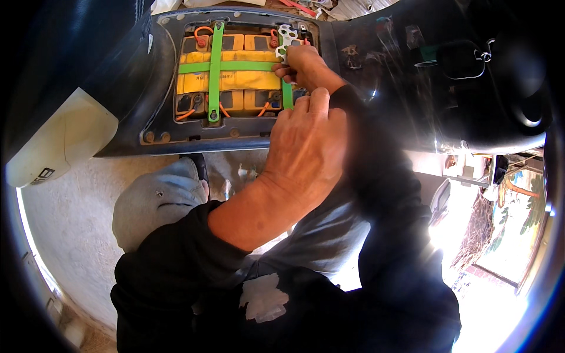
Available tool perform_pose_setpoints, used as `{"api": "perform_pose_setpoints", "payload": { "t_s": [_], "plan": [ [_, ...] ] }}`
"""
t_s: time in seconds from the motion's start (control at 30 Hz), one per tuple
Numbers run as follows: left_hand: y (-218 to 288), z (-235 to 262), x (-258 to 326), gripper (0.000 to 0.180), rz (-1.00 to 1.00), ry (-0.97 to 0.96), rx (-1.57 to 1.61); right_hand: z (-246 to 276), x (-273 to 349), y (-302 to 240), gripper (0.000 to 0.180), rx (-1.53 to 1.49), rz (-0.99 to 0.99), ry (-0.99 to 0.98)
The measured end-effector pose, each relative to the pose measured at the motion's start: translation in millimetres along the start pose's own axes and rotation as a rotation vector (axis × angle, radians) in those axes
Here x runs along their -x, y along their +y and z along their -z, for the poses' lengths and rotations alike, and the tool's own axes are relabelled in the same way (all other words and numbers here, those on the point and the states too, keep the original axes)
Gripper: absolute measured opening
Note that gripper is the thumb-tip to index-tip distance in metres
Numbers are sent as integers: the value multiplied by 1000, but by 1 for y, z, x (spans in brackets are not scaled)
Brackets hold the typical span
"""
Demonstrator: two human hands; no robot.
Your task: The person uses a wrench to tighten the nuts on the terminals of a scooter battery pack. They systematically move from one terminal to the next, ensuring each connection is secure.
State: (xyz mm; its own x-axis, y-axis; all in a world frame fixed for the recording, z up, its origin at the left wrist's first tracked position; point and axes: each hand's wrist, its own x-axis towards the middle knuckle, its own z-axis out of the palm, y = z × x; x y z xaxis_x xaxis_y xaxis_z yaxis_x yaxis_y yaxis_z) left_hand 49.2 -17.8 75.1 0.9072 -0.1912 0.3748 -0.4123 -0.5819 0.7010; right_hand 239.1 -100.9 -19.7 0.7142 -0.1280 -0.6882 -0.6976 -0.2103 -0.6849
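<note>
Yellow batteries sit packed in an open bay of a dark scooter body, with orange cables at their terminals. Green straps cross over them, one lengthwise and two across. Over the far right corner of the bay my right hand grips a flat silver wrench with several holes. It lies by the far end of the right-hand strap. Closer to me, my left hand is closed near that strap's near end. Its fingertips, and whatever they may hold, are hidden behind the hand.
A dark frame with a raised rim surrounds the bay. To the right stretches a black seat with a keyring. A pale curved panel stands at left. My knee in grey trousers is below the frame.
</note>
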Motion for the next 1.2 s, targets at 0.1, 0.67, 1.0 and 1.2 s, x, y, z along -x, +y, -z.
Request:
{"api": "perform_pose_setpoints", "payload": {
  "t_s": [0.1,0.67,1.0,1.2],
  "plan": [
    [-2,-2,-1,25,-2,19,3,-2,-1,-5,33,81,-40,5],
    [-8,3,-6,22,38,60,-13,-57,-10,-8,27,-502,-14,-184],
    [-13,2,-9,17,33,126,-88,-74,-38,-7,28,-592,59,-232],
    [-12,-1,-9,14,48,145,-102,-76,-41,-7,19,-724,-18,-234]
  ]
}}
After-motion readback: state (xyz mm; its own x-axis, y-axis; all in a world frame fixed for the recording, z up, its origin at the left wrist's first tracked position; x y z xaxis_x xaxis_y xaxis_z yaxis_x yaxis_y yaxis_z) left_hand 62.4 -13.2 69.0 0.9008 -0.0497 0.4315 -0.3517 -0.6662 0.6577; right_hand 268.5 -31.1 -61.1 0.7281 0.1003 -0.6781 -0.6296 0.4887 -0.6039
